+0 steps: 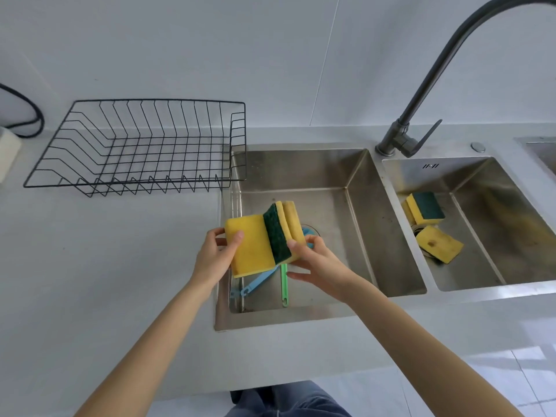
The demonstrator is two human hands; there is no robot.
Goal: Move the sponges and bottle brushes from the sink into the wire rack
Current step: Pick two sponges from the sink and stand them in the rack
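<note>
Over the left edge of the left sink basin (355, 182), my left hand (215, 254) grips a yellow sponge (249, 245) by its left side. My right hand (313, 260) pinches a second sponge (285, 227), yellow with a green scouring layer, pressed against the first. Below them on the basin floor lie a blue bottle brush (255, 284) and a green bottle brush (284, 287), their heads hidden by the sponges and hands. Two more sponges sit in the right basin: one with a green top (425, 207) and a plain yellow one (439, 243). The black wire rack (144, 145) stands on the counter to the left.
A dark curved faucet (421, 94) rises between the two basins. A black cable (27, 115) and a white box (7, 152) are at the far left. The grey counter (105, 266) runs in front of the rack, and a tiled wall stands behind.
</note>
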